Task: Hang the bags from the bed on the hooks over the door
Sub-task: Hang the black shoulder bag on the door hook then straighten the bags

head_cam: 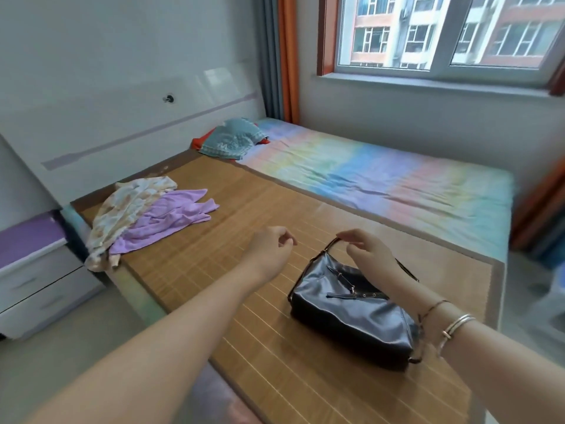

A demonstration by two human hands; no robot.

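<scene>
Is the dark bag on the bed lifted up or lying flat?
Lying flat: the dark bag rests on the bamboo mat, strap under the right hand.

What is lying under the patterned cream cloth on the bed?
A purple cloth lies partly under the cream cloth, and both rest on the bamboo mat. How far the purple cloth reaches beneath, and anything else there, is covered.
</scene>
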